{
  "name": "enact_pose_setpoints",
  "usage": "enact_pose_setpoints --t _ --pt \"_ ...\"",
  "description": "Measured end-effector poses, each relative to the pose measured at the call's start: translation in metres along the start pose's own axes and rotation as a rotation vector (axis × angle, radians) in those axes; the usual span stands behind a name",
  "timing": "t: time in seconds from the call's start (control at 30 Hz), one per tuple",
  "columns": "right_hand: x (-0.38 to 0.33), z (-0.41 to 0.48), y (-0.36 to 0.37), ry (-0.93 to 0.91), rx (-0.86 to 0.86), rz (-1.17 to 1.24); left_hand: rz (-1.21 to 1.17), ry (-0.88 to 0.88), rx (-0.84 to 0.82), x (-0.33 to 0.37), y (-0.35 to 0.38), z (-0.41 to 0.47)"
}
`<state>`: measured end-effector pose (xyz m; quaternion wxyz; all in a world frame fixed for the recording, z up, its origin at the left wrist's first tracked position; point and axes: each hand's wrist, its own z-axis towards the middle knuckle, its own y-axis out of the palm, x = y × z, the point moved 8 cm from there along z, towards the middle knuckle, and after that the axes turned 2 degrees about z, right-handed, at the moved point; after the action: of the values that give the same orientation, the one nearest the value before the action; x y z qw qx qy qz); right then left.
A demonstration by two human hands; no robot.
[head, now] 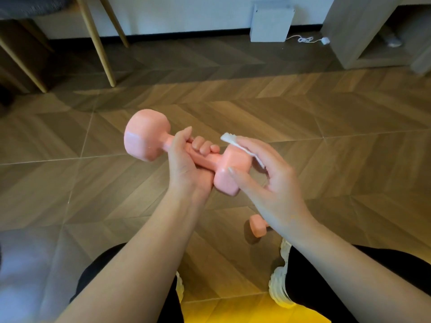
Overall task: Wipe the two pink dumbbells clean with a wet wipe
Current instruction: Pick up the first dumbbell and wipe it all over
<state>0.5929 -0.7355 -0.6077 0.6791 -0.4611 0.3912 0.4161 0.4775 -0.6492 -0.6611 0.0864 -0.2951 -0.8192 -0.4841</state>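
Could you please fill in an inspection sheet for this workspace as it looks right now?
Surface: wood-pattern floor.
Job's things: held dumbbell raised above the floor; second dumbbell on the floor, partly hidden behind the right wrist; wet wipe against the held dumbbell's head.
Clutter: nothing seen.
Grippers: left hand grips the handle; right hand holds the wet wipe.
Cables: white cable on the floor by the wall.
Surroundings: white box, chair legs, cabinet.

Herringbone wood floor point(303, 108), pale wall point(186, 12), slanted wooden chair legs point(102, 47)
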Motion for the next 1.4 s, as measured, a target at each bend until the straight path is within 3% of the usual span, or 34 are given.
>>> enact_pose_setpoints --t 0.17,0.27,0.33,0.4,0.47,0.5,0.6,0.9,1.07,1.23,1.4 --pt "-0.021 -0.01 0.005 -0.296 -0.106 -0.331 0.027 0.012 0.013 0.005 -0.003 -0.002" --pt "-0.025 -0.008 0.003 -0.281 -0.112 -0.209 0.009 0.017 0.03 0.009 -0.004 -0.002" --pt "-0.008 0.003 -0.007 -0.006 -0.064 0.063 0.001 0.021 0.03 0.011 -0.004 -0.001" --pt "0.022 0.008 -0.007 0.42 -0.059 0.362 0.013 0.026 0.027 0.013 -0.003 -0.001" --pt "0.045 -0.002 0.011 0.774 -0.197 0.649 0.035 0.025 0.022 0.013 -0.003 -0.001" --pt "0.048 -0.007 0.02 0.834 -0.284 0.701 0.051 0.019 0.019 0.011 -0.003 -0.001" --pt "0.054 -0.013 0.032 0.823 -0.375 0.622 0.107 -0.003 0.014 0.004 -0.006 -0.001" --pt "0.063 -0.012 0.032 0.722 -0.265 0.515 0.107 0.003 0.061 0.001 -0.013 0.0" --pt "0.058 -0.012 0.03 0.716 -0.343 0.638 0.109 -0.003 0.085 0.006 -0.014 0.002" --pt "0.055 -0.01 0.037 0.62 -0.311 0.533 0.111 -0.018 0.088 0.002 -0.016 0.001" --pt "0.056 -0.016 0.035 0.683 -0.412 0.679 0.125 -0.018 0.067 0.006 -0.015 0.001"
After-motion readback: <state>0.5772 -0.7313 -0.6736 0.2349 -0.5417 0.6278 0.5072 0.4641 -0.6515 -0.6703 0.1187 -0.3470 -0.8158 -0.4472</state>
